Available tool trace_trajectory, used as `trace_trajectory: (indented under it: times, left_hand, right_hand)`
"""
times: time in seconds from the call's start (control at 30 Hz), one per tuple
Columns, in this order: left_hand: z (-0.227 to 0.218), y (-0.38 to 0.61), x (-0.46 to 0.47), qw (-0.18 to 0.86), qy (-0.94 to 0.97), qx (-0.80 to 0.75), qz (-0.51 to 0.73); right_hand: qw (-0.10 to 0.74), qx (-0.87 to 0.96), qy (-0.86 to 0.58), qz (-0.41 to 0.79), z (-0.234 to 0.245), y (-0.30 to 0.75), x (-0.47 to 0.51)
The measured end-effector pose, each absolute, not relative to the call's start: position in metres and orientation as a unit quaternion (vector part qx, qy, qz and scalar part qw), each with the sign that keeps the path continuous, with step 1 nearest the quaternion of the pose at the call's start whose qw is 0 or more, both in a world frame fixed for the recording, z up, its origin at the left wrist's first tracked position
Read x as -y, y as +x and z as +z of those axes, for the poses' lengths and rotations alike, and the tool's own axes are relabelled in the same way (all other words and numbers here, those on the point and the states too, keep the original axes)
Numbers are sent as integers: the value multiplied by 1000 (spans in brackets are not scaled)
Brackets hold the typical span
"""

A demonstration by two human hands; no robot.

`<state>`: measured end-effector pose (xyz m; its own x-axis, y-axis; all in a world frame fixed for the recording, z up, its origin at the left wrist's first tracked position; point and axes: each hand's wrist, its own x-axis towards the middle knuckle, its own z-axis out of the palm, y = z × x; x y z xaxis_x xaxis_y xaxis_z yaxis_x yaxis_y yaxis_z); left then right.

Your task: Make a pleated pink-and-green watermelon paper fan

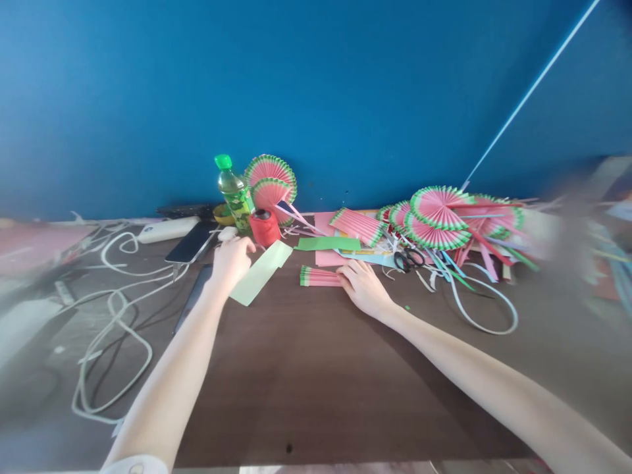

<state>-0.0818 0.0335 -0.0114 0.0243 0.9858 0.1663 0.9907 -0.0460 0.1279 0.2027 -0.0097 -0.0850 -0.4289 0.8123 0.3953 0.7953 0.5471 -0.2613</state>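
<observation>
My left hand reaches forward over the left end of a pale green paper strip lying on the brown table; its fingers curl toward a red thread spool. What the fingers hold, if anything, is hidden. My right hand lies flat with its fingertips on the right end of a folded pink pleated paper.
A green-capped bottle and two open watermelon paper fans stand by the blue wall. More fans, paper scraps, black scissors and ribbon lie at the right. White cables, a phone and a tablet are at the left.
</observation>
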Motion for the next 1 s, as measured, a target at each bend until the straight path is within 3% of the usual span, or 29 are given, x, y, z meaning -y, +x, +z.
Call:
trace_trajectory:
  times: [0.07, 0.17, 0.5, 0.67, 0.87, 1.0]
  left_hand:
    - [-12, -94, -34, -66, -735, 675, -13]
    - [-21, -97, -35, -91, -761, 642, 15]
    - [1, -93, -30, -8, -753, 658, 17]
    - [22, -89, -19, 73, -718, 689, -71]
    - [15, -53, -9, -251, -748, 584, -189]
    - [-4, -29, -8, -430, -739, 466, -229]
  right_hand:
    - [246, 844, -476, 18, -85, 203, 10]
    - [246, 844, -477, 18, -86, 203, 9]
    - [226, 842, -490, 10, -80, 201, 13]
    - [223, 839, -497, 6, -81, 202, 16]
    - [325, 802, -500, 21, -72, 203, 16]
    - [444, 740, -486, 138, -55, 193, 7]
